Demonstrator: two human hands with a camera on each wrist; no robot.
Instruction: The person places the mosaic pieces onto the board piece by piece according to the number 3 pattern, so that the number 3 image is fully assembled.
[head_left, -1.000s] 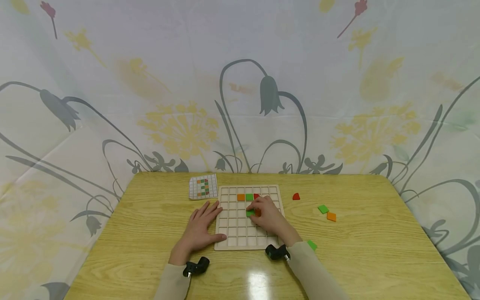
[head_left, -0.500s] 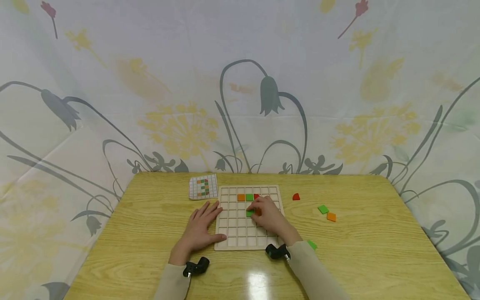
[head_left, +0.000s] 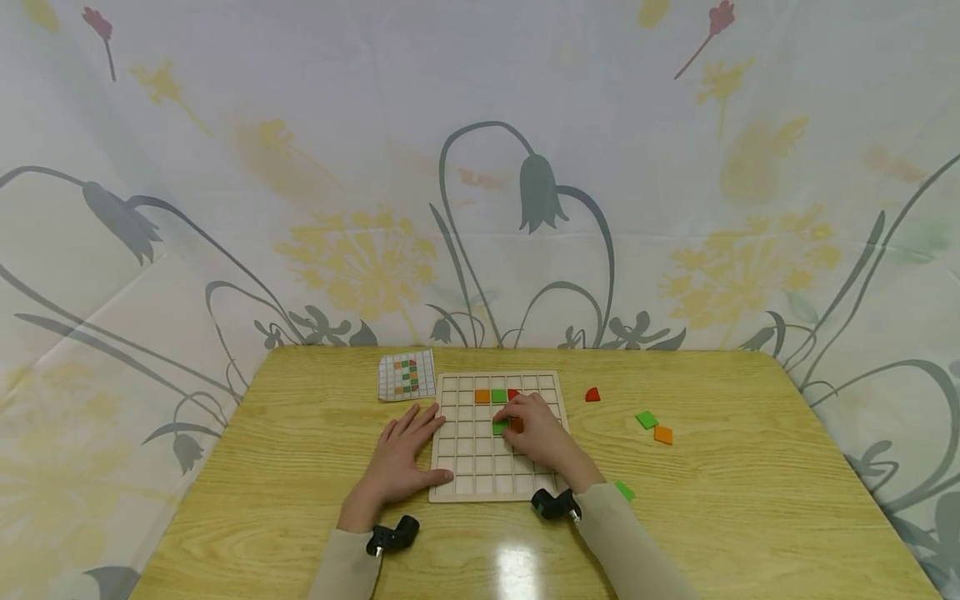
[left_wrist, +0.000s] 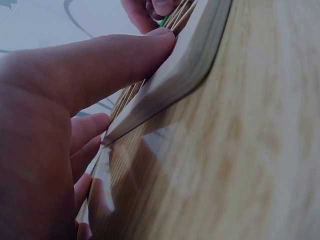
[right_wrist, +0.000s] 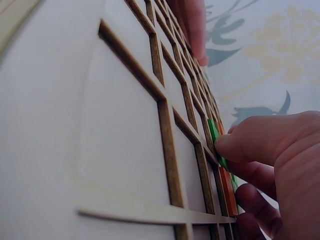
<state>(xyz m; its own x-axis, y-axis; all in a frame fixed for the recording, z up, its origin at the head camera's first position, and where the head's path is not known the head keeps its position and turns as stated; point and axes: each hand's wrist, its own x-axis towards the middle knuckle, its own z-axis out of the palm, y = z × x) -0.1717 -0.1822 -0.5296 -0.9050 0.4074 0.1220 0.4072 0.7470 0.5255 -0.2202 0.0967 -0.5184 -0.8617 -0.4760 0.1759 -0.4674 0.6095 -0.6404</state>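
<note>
A wooden grid board (head_left: 465, 483) lies on the table. My right hand (head_left: 543, 433) is over its middle, thumb and fingertip pinching a green tile (head_left: 500, 427); the right wrist view shows this green tile (right_wrist: 214, 137) edge-on at its cell. Just right of it, partly under the fingers, is an orange tile (head_left: 517, 425). Farther up the board, an orange square (head_left: 482, 396), a green square (head_left: 498, 396) and a partly hidden red piece (head_left: 513, 393) sit in one row. My left hand (head_left: 403, 458) rests at the board's left edge with fingers spread, its thumb (left_wrist: 145, 52) on the rim.
A printed pattern card (head_left: 406, 375) lies beyond the board's upper left corner. To the right are a loose red quarter-round (head_left: 592, 394), a green tile (head_left: 647, 420) and an orange tile (head_left: 663, 435). Another green piece (head_left: 626, 491) shows beside the right sleeve.
</note>
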